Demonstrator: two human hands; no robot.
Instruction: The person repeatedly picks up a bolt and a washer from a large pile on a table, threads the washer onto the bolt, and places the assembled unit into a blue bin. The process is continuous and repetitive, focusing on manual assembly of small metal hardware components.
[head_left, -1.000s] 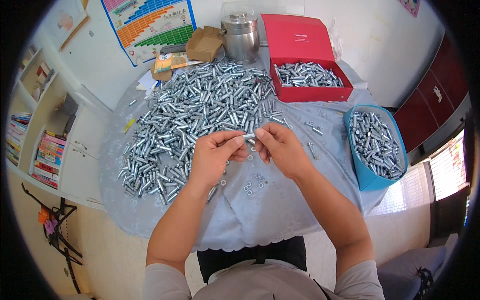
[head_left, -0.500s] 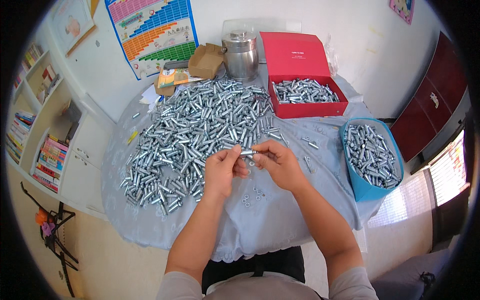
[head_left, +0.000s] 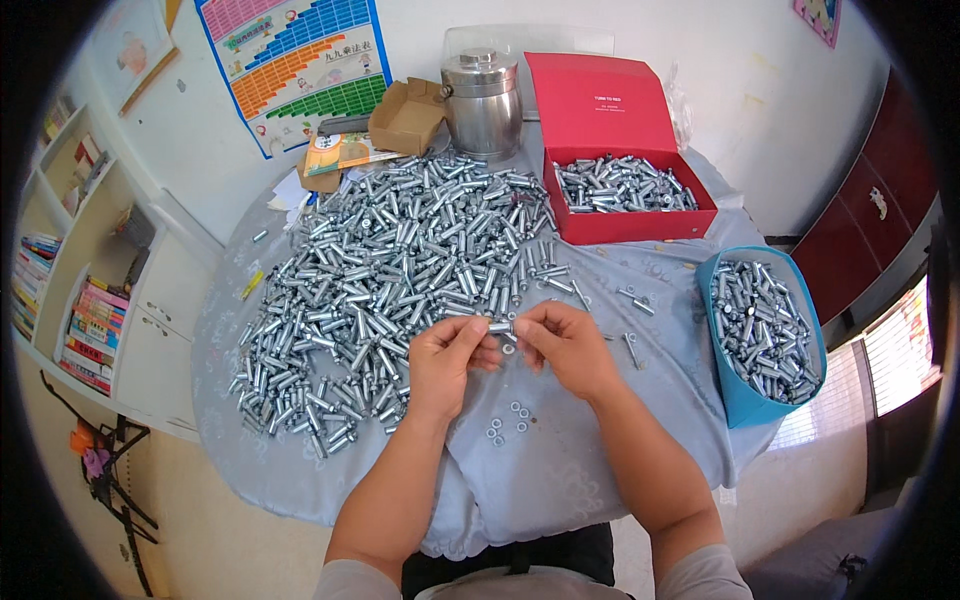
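Between my two hands is a silvery metal expansion bolt [head_left: 499, 328], held level above the table. My left hand [head_left: 445, 360] pinches one end of it between thumb and fingertips. At the other end, the fingers of my right hand [head_left: 570, 350] are closed around the tip, partly hiding it. A big heap of similar expansion bolts [head_left: 400, 250] spreads just beyond and left of my hands. Several loose nuts [head_left: 508, 422] lie on the cloth nearer to me, and a washer [head_left: 509, 349] shows just below the held bolt.
A red box [head_left: 630, 228] with its lid up holds more bolts at the back right. The blue bin [head_left: 735, 400] at the right is full of them too. Behind the heap stand a steel pot [head_left: 484, 110] and a cardboard box [head_left: 408, 115]. A few bolts [head_left: 632, 350] lie apart on the tablecloth.
The view has shifted a little, so the table sits lower. My right fingers have closed in over the bolt's end, and less of the bolt shows. Both hands still grip it.
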